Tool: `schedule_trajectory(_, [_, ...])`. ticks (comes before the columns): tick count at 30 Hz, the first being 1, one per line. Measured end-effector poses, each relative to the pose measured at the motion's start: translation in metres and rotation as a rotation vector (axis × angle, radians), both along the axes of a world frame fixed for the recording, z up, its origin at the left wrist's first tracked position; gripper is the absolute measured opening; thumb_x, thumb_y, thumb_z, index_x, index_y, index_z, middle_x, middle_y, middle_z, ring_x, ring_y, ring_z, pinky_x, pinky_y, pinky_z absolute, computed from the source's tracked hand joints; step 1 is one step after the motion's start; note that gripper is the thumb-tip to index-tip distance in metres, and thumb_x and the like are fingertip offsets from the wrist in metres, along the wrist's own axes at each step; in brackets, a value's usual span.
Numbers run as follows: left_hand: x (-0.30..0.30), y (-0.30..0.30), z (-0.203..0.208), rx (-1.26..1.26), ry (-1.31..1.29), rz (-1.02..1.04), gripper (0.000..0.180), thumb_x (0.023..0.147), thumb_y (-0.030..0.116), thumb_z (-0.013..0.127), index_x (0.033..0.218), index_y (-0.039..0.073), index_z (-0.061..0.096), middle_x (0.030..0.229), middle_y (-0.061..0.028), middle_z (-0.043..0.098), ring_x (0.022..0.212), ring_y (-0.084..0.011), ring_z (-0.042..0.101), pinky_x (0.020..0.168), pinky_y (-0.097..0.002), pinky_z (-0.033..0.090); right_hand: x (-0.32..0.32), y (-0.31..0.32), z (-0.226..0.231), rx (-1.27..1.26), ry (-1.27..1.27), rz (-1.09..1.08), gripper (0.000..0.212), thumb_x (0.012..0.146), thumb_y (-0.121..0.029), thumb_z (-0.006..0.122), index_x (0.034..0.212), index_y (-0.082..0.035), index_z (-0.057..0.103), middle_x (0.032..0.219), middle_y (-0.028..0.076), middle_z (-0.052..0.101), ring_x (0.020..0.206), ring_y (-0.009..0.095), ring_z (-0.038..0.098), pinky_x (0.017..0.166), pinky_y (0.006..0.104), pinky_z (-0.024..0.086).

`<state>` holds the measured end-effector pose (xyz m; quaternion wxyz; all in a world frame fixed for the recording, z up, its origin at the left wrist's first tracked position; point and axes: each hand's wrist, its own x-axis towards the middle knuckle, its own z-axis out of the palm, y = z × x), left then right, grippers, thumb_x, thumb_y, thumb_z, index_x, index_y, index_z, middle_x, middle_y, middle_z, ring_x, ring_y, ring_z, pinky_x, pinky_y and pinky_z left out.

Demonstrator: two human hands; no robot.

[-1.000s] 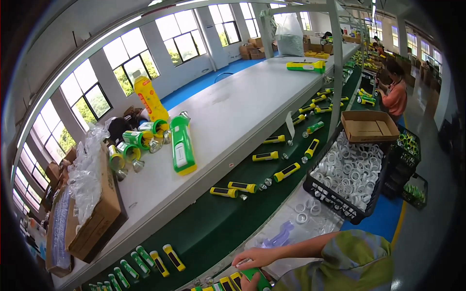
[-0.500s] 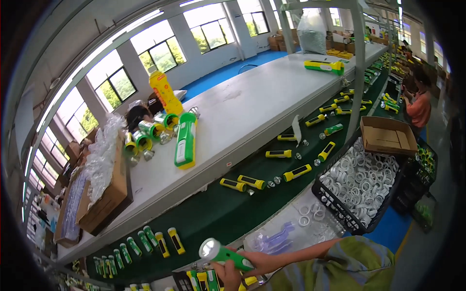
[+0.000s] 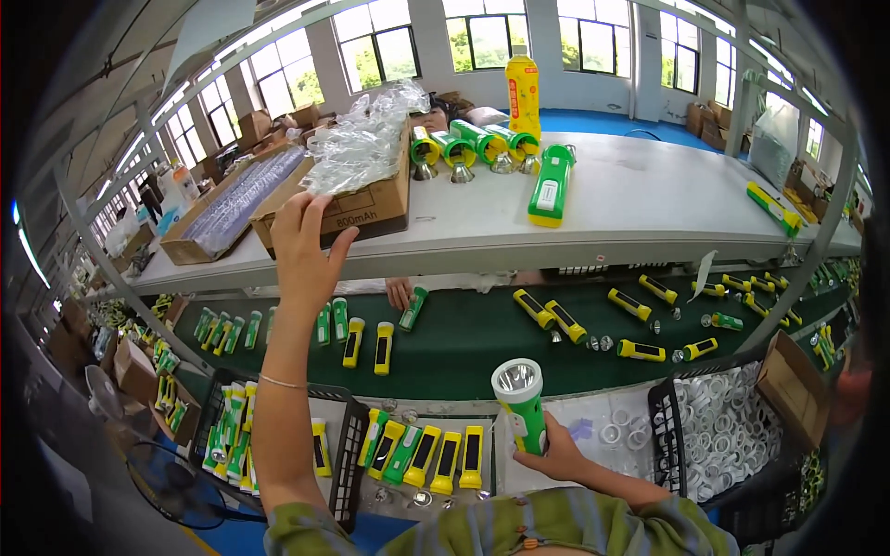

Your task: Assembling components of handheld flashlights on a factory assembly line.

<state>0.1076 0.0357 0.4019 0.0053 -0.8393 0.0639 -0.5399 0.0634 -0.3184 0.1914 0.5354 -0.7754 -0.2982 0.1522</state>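
Your right hand (image 3: 559, 452) grips one green flashlight (image 3: 525, 422), near side, right of centre, its white-rimmed head (image 3: 517, 378) seemingly fitted. To its left, six slimmer flashlights (image 3: 422, 456) in a row appear to lack heads. On the far counter (image 3: 640, 195), four green-and-yellow flashlights (image 3: 451, 146) with reflectors (image 3: 461, 173) out look unfinished. Your left hand (image 3: 311, 250), fingers spread, is at one cardboard box (image 3: 378, 206); whether it touches, I can't tell.

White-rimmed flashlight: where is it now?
The flashlight is in the right hand, low in the head view, right of centre, left of the loose white rings.
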Motion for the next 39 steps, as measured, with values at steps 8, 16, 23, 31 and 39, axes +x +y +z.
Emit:
schedule_trajectory(8, [0.026, 0.003, 0.019, -0.002, -0.093, 0.036, 0.031, 0.064, 0.022, 0.075, 0.083, 0.005, 0.057, 0.088, -0.0085, 0.046, 0.083, -0.0263, 0.046, 0.073, -0.0369, 0.037, -0.002, -0.012, -0.004, 0.055, -0.012, -0.069, 0.054, 0.07, -0.018, 0.073, 0.111, -0.001, 0.042, 0.093, 0.015, 0.059, 0.083, 0.023, 0.06, 0.07, 0.0328, 0.046])
schedule_trajectory(16, [-0.017, 0.037, 0.02, -0.052, -0.082, 0.11, 0.025, 0.066, 0.014, 0.072, 0.084, 0.005, 0.057, 0.086, -0.0085, 0.05, 0.084, -0.0266, 0.049, 0.077, -0.0373, 0.038, -0.005, -0.024, 0.001, 0.04, -0.004, -0.109, 0.053, 0.07, -0.013, 0.073, 0.112, -0.002, 0.042, 0.093, 0.009, 0.059, 0.085, 0.015, 0.058, 0.074, 0.0286, 0.046])
schedule_trajectory(23, [-0.087, -0.144, -0.098, -0.426, 0.549, -0.595, 0.062, 0.074, 0.021, 0.069, 0.122, -0.003, 0.039, 0.111, -0.0179, 0.054, 0.103, -0.0315, 0.053, 0.091, -0.0403, 0.04, -0.005, 0.0, 0.045, 0.053, -0.086, -0.107, 0.055, 0.071, -0.019, 0.072, 0.113, 0.001, 0.041, 0.097, 0.016, 0.059, 0.088, 0.024, 0.06, 0.077, 0.0334, 0.046])
schedule_trajectory(31, [-0.076, -0.161, -0.266, -2.236, 0.563, -0.863, 0.027, 0.09, 0.023, 0.046, 0.102, -0.002, 0.044, 0.093, -0.0176, 0.057, 0.083, -0.0245, 0.059, 0.077, -0.0372, 0.05, 0.043, 0.029, -0.03, -0.279, 0.109, 0.258, 0.035, 0.084, -0.028, 0.059, 0.105, 0.0, 0.053, 0.083, 0.013, 0.062, 0.075, 0.023, 0.061, 0.067, 0.0334, 0.049])
schedule_trajectory(39, [-0.117, -0.16, -0.337, -2.65, 0.743, -0.657, 0.029, 0.089, 0.027, 0.047, 0.099, 0.0, 0.047, 0.085, -0.0161, 0.059, 0.072, -0.0238, 0.061, 0.066, -0.0364, 0.052, 0.145, 0.04, -0.156, -0.15, 0.319, -0.174, 0.026, 0.081, -0.022, 0.063, 0.097, -0.001, 0.06, 0.084, 0.006, 0.06, 0.072, 0.012, 0.057, 0.065, 0.0262, 0.049])
